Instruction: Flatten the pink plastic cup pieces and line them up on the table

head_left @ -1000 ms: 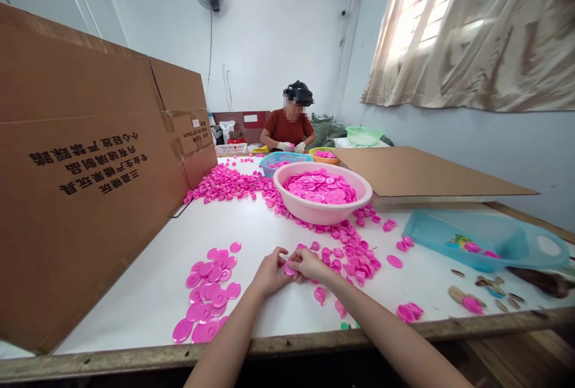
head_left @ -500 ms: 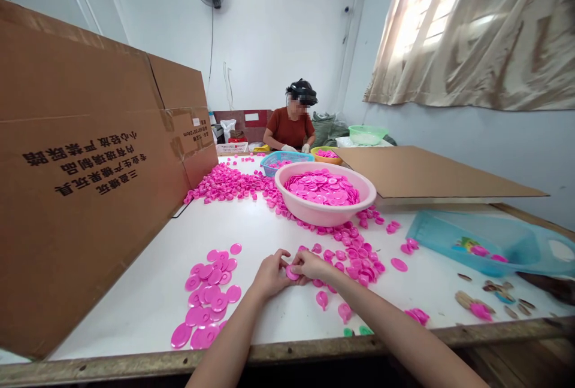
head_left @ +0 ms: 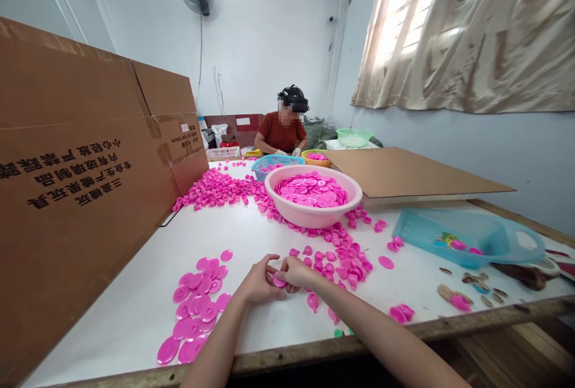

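My left hand [head_left: 257,283] and my right hand [head_left: 295,272] meet just above the white table [head_left: 148,292], both pinched on one small pink plastic piece [head_left: 278,281] between them. To the left of my hands lies a group of flat pink discs [head_left: 197,304]. To the right lies a loose heap of small pink caps [head_left: 341,259]. Behind that heap stands a pink basin [head_left: 313,211] full of pink discs.
A big cardboard sheet [head_left: 81,184] stands along the left. A blue tray [head_left: 467,238] and flat cardboard [head_left: 404,172] lie at the right. Another person [head_left: 281,127] sits at the far end by small baskets [head_left: 274,163]. A long pile of pink caps [head_left: 215,187] lies mid-table.
My hands stay together on the pink piece. The view has shifted a little to the right and down, so everything sits slightly further left.
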`<state>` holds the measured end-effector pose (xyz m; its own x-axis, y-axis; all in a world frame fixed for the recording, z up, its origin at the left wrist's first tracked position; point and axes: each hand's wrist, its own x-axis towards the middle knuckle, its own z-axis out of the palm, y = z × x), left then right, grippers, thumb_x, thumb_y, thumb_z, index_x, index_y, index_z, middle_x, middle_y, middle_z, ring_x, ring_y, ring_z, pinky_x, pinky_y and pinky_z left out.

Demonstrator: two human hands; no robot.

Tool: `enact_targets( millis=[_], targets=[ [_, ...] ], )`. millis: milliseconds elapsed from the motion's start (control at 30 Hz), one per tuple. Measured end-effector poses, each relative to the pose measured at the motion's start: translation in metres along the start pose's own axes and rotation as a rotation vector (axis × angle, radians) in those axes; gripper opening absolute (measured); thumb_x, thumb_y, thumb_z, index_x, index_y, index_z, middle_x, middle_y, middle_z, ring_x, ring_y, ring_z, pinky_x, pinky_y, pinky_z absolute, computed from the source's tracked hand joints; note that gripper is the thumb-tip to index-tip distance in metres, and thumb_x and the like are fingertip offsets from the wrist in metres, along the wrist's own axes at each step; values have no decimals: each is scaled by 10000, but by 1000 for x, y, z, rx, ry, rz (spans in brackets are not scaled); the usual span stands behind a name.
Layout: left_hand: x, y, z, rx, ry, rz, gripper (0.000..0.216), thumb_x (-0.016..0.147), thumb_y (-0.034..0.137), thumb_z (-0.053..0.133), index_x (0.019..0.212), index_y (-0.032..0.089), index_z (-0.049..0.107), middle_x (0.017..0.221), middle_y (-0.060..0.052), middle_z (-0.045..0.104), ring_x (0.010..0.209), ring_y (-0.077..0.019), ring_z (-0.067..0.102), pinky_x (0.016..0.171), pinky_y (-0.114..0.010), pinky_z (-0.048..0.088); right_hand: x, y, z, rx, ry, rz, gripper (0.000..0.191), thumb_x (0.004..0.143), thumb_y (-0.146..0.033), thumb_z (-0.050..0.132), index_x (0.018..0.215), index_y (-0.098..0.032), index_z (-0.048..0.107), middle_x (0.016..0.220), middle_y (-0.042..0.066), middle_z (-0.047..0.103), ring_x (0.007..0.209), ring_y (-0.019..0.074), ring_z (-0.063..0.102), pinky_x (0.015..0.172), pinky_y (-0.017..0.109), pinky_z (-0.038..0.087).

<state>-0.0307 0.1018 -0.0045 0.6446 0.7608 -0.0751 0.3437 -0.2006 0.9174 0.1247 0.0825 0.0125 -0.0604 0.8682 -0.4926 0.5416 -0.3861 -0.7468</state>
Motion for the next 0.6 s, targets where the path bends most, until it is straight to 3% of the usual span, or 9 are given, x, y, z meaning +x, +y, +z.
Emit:
enact_targets(
  millis=[67,100,200,267,333,433,600],
  targets=[
    [1,0,-2,-62,9,-55,704,550,408,678,1152,191,385,847,-61,618,578,-117,558,525,-217,403,-3,0,3,-5,-9,-8,153,744,-255,557,814,-134,495,499,9,580,458,117,583,436,206,489],
    [2,0,-2,-53,73,-86,597,626,481,591,1111,177,423,795,-56,622,574,-127,561,539,-231,405,-4,0,6,-3,-27,-5,156,742,-259,560,810,-135,494,489,6,579,454,116,582,434,201,487],
    [7,-1,2,179,425,-164,438,796,508,299,976,165,503,708,-49,608,653,-169,569,626,-278,394,-7,-2,18,6,-49,-1,150,738,-266,561,777,-137,498,446,-6,564,422,116,573,419,195,479],
    [10,-3,8,420,584,-189,360,821,421,294,956,166,510,795,-68,598,780,-199,547,702,-306,366,-9,-3,25,24,-6,-11,133,739,-254,558,744,-134,501,417,-14,545,401,116,564,402,188,469],
    [11,-2,13,601,619,-221,291,818,345,329,971,169,503,899,-84,569,865,-225,502,733,-329,341,-8,-3,26,86,-33,-5,115,736,-229,563,724,-129,507,417,-14,545,409,113,570,410,180,472],
    [11,3,20,726,594,-262,255,813,287,349,1000,182,487,973,-93,521,919,-243,445,737,-342,321,-3,-2,17,183,-222,27,104,716,-195,590,686,-120,524,446,-4,574,445,101,588,453,166,491],
    [14,9,26,812,557,-179,247,805,205,351,1011,217,487,992,-80,486,935,-237,396,746,-347,296,14,-6,3,-44,-345,104,118,655,-160,637,604,-118,539,416,-11,571,421,107,583,430,158,482]
  ],
)
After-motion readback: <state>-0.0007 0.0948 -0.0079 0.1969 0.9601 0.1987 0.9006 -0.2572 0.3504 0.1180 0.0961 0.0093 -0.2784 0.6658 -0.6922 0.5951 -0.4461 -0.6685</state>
